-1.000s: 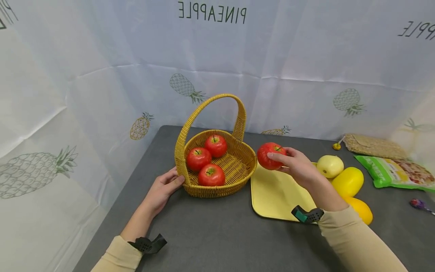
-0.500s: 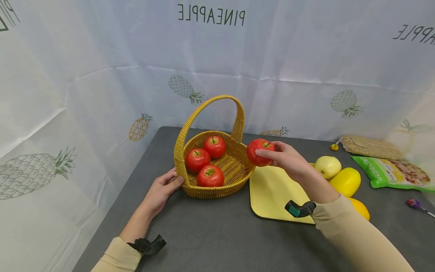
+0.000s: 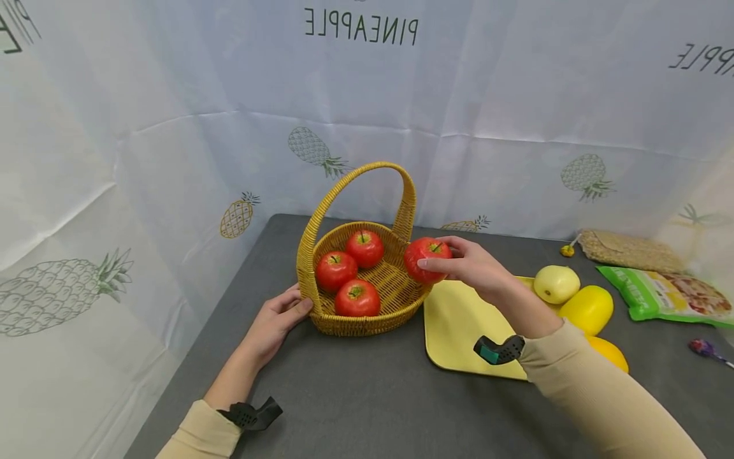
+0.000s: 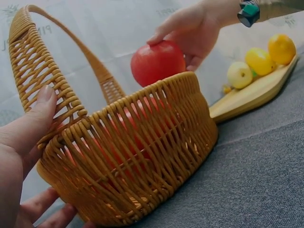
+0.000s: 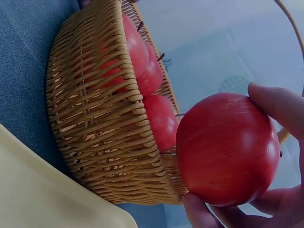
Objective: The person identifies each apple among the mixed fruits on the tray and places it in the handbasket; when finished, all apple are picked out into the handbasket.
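In the head view, a yellow wicker basket (image 3: 367,324) with a tall handle holds several red apples (image 3: 357,298). My left hand (image 3: 274,324) holds its left side near the handle's base, the thumb lying against the weave in the left wrist view. Another red apple (image 3: 423,261) is between the thumb and fingers of my right hand (image 3: 473,264), at the basket's right rim. The right wrist view shows this apple (image 5: 228,149) close up, the fingers under it and the thumb on top. The left wrist view has it just above the rim.
Right of the basket lies a yellow tray (image 3: 464,335), partly beneath my right forearm. A pale green fruit (image 3: 557,284) and yellow fruits (image 3: 587,310) are at its right side. Farther right are a green food bag (image 3: 668,293), a woven pouch (image 3: 629,250) and a wrapped lollipop (image 3: 702,347).
My right hand has carried the apple leftward from above the tray to the basket's right rim. The left hand and the basket have stayed in place.
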`<act>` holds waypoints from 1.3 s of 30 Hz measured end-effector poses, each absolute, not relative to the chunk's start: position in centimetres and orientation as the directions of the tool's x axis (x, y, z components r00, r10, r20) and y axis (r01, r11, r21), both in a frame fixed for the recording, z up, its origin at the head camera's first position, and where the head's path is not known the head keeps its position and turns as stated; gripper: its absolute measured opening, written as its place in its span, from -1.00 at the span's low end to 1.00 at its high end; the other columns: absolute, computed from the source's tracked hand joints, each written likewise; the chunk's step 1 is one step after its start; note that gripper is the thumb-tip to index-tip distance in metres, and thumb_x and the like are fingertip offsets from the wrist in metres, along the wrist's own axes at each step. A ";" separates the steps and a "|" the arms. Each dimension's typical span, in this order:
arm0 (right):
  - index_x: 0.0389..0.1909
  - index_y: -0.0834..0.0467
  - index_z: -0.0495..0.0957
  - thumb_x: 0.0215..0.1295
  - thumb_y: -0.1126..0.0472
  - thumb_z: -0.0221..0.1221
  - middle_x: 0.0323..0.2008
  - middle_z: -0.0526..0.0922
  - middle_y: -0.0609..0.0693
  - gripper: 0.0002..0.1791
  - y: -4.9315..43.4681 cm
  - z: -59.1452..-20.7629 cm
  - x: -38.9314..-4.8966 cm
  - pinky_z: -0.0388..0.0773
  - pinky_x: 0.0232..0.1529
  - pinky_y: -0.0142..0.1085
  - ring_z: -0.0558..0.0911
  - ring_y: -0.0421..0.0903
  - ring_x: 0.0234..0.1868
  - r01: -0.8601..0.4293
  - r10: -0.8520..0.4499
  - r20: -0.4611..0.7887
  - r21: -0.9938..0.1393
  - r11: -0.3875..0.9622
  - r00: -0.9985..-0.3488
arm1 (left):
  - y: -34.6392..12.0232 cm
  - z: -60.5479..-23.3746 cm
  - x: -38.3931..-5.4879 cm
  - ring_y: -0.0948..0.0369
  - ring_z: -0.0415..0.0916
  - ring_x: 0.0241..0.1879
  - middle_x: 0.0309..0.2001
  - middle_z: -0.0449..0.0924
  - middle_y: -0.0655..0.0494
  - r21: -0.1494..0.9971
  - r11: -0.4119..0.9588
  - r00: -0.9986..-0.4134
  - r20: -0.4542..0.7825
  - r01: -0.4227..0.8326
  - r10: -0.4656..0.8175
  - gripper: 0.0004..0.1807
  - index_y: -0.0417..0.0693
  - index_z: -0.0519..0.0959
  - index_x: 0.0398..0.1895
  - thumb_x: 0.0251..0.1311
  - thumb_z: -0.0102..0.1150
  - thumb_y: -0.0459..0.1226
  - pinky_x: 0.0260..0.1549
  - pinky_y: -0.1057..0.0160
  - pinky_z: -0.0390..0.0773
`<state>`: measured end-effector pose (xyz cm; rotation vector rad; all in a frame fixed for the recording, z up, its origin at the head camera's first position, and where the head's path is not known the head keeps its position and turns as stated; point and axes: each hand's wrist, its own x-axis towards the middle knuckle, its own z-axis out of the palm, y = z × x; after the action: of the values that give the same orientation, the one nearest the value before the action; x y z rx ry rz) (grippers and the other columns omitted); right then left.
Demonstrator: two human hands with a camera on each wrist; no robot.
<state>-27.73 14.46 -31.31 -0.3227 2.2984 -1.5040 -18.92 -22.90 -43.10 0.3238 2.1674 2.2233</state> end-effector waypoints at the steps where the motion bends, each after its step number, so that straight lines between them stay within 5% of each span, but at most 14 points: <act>1: 0.46 0.21 0.25 0.32 -0.06 0.38 0.24 0.48 0.22 -0.16 14.4 -31.2 -27.7 0.58 0.11 -0.10 0.53 0.11 0.17 0.008 -0.391 -0.182 -0.914 0.405 -0.902 | -22.9 -43.1 -18.9 -0.04 -0.11 0.58 0.58 0.07 -0.14 0.991 -0.036 -0.979 0.135 0.131 0.156 -0.55 -0.56 0.46 0.21 0.48 0.17 -0.30 0.16 0.38 0.47; 16: 0.39 0.25 0.35 0.25 -0.13 0.42 0.20 0.51 0.19 -0.15 12.2 -30.7 -28.0 0.55 0.16 0.01 0.51 0.13 0.18 -0.055 -0.436 -0.204 -0.857 0.513 -0.876 | -23.0 -43.1 -19.0 -0.05 -0.10 0.58 0.57 0.08 -0.14 0.991 -0.020 -0.980 0.131 0.129 0.150 -0.59 -0.49 0.50 0.20 0.48 0.17 -0.30 0.16 0.38 0.46; 39: 0.17 0.18 0.52 0.12 -0.16 0.49 0.01 0.62 0.06 -0.28 9.2 -30.5 -29.6 0.58 0.00 -0.10 0.57 0.03 0.02 -0.142 -0.507 -0.314 -0.725 0.674 -0.803 | -22.8 -43.0 -18.9 -0.05 -0.03 0.56 0.54 0.15 -0.13 0.992 -0.007 -0.981 0.128 0.129 0.146 -0.60 -0.45 0.53 0.18 0.46 0.20 -0.29 0.15 0.39 0.47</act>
<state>-29.61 9.23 -30.46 -0.5016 2.3872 -0.9762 -18.94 -22.78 -42.97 0.3050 2.2051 2.1994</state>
